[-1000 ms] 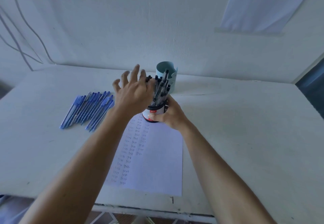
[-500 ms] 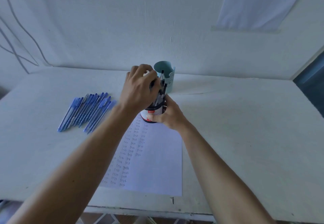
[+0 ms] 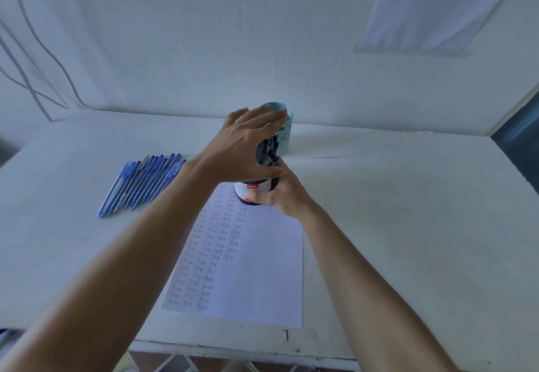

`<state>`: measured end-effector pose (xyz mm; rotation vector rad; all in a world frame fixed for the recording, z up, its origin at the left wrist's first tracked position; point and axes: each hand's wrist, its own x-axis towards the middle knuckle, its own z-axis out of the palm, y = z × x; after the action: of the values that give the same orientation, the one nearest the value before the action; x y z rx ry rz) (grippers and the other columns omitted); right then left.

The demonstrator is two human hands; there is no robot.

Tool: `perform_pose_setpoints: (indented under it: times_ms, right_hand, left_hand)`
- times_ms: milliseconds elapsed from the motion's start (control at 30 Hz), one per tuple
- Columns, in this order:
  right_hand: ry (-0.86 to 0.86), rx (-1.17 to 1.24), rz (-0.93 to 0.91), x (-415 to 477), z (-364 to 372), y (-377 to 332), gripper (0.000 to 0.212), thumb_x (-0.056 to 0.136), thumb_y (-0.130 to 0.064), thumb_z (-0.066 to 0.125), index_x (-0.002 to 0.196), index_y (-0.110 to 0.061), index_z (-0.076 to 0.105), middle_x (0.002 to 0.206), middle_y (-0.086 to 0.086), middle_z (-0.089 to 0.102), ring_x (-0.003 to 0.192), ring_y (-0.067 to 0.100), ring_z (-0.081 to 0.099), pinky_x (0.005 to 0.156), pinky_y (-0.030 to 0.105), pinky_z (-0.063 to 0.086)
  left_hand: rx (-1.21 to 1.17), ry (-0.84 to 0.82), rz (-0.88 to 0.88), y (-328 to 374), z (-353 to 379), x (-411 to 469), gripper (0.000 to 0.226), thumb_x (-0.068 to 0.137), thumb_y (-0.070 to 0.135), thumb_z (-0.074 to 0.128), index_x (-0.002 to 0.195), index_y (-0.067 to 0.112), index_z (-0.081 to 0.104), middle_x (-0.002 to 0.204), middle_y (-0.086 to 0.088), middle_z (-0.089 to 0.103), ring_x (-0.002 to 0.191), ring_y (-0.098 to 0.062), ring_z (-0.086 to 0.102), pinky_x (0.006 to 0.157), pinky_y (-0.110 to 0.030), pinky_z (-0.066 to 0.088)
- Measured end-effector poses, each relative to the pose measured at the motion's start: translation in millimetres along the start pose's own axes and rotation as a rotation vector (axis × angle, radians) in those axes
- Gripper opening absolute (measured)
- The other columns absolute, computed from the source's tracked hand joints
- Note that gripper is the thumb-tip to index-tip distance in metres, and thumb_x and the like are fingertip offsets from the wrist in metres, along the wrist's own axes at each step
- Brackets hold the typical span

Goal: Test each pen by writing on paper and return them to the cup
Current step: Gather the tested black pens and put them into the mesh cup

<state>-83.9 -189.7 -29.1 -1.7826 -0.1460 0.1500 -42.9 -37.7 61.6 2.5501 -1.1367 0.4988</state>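
Firstly, desk (image 3: 408, 226): pale, wide, set against a pale wall; it carries every item below.

Paper (image 3: 262, 269): one white sheet, lying flat near the front edge of the desk. Its left half is filled with columns of small handwritten words and its right half is bare. The far end runs under the cup.

Blue pens (image 3: 140, 185): a close row lying side by side on the desk, slanted, left of the paper and well apart from both hands.

Left hand (image 3: 242, 147): reaches in from the left, fingers straight and spread above the tops of the black pens, thumb stretched out low near the cup's rim. It grasps nothing. Motion blur hides whether the fingers touch the pens.

Right hand (image 3: 283, 196): wrapped round the cup from its right side, thumb across the lower front, holding it down on the paper's far end.

Cup (image 3: 253, 189): white, red label, dark base. It stands upright between the two hands, below the left and just beside the right.

Light blue cup (image 3: 284, 138): stands directly behind, partly hidden by the left hand.

Black pens (image 3: 267, 153): a bundle standing in the cup, under the left palm.
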Motion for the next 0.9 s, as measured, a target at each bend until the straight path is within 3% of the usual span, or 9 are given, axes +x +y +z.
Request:
perform_pose_setpoints:
  times_ms: [67, 133, 233, 333, 467, 600, 700, 800, 900]
  right_hand:
    - [0.012, -0.001, 0.007, 0, 0, 1, 0.088, 0.053, -0.039, 0.095, 0.128, -0.023, 0.051, 0.120, -0.004, 0.069, 0.108, 0.017, 0.068, 0.093, 0.046, 0.057]
    - [0.015, 0.005, 0.005, 0, 0, 1, 0.086, 0.056, -0.035, 0.094, 0.129, -0.025, 0.049, 0.119, -0.006, 0.069, 0.107, 0.014, 0.068, 0.092, 0.043, 0.058]
    - [0.013, 0.022, -0.012, -1, 0, 1, 0.089, 0.057, -0.034, 0.093, 0.133, -0.027, 0.048, 0.121, -0.008, 0.068, 0.108, 0.013, 0.067, 0.092, 0.041, 0.058]
    - [0.019, 0.015, 0.000, -1, 1, 2, 0.088, 0.056, -0.035, 0.093, 0.132, -0.025, 0.049, 0.120, -0.007, 0.068, 0.108, 0.014, 0.068, 0.092, 0.041, 0.058]
    - [0.028, -0.006, -0.001, -2, 1, 1, 0.078, 0.059, -0.026, 0.093, 0.125, -0.026, 0.051, 0.117, -0.007, 0.069, 0.106, 0.014, 0.068, 0.084, 0.036, 0.059]
    - [0.020, 0.015, -0.002, -2, 0, 2, 0.077, 0.062, -0.018, 0.091, 0.125, -0.031, 0.051, 0.118, -0.007, 0.069, 0.106, 0.013, 0.068, 0.081, 0.031, 0.059]
    - [0.042, 0.000, 0.003, -2, 1, 4, 0.068, 0.064, -0.010, 0.092, 0.114, -0.031, 0.053, 0.110, -0.010, 0.069, 0.099, 0.002, 0.068, 0.077, 0.021, 0.055]
    - [0.025, -0.050, 0.009, -2, 0, 0, 0.063, 0.065, -0.019, 0.093, 0.115, -0.026, 0.055, 0.108, -0.008, 0.070, 0.098, 0.001, 0.068, 0.079, 0.021, 0.055]
    - [0.013, -0.067, 0.009, 0, 0, -1, 0.071, 0.064, -0.025, 0.091, 0.124, -0.023, 0.053, 0.113, -0.007, 0.069, 0.102, 0.009, 0.068, 0.083, 0.028, 0.057]
  left_hand:
    - [-0.022, 0.071, -0.021, 2, 5, 4, 0.082, 0.077, 0.070, 0.055, 0.137, 0.014, 0.060, 0.144, 0.001, 0.056, 0.125, -0.027, 0.056, 0.112, -0.040, 0.031]
    - [-0.032, 0.164, -0.069, 2, 9, 2, 0.066, 0.080, 0.064, 0.058, 0.119, 0.013, 0.072, 0.125, -0.001, 0.068, 0.108, -0.028, 0.064, 0.105, -0.037, 0.037]
    - [0.084, 0.196, -0.131, 6, 11, -1, 0.056, 0.084, 0.063, 0.055, 0.111, 0.020, 0.076, 0.113, 0.001, 0.074, 0.110, -0.021, 0.067, 0.112, -0.042, 0.034]
    - [0.107, 0.121, -0.143, 12, 5, -4, 0.063, 0.085, 0.068, 0.046, 0.121, 0.024, 0.072, 0.119, 0.004, 0.073, 0.125, -0.018, 0.060, 0.118, -0.044, 0.023]
    - [-0.224, 0.048, -0.179, 5, -5, -17, 0.090, 0.072, 0.074, 0.056, 0.145, 0.021, 0.051, 0.139, -0.001, 0.058, 0.138, -0.020, 0.038, 0.109, -0.037, 0.029]
    - [-0.285, 0.119, -0.256, 1, 3, -26, 0.096, 0.069, 0.067, 0.070, 0.148, 0.020, 0.043, 0.143, -0.001, 0.049, 0.132, -0.020, 0.040, 0.106, -0.028, 0.030]
    - [-0.298, 0.184, -0.442, 14, 8, -20, 0.097, 0.062, 0.055, 0.087, 0.142, 0.017, 0.045, 0.121, 0.002, 0.050, 0.115, -0.016, 0.047, 0.093, -0.022, 0.036]
    - [-0.228, 0.291, -0.521, 29, 12, -18, 0.108, 0.054, 0.080, 0.071, 0.136, 0.015, 0.045, 0.120, -0.004, 0.044, 0.113, -0.022, 0.044, 0.094, -0.032, 0.038]
    - [-0.218, 0.211, -0.425, 27, 12, -21, 0.091, 0.070, 0.075, 0.057, 0.144, 0.022, 0.044, 0.152, -0.010, 0.032, 0.143, -0.027, 0.027, 0.112, -0.040, 0.024]
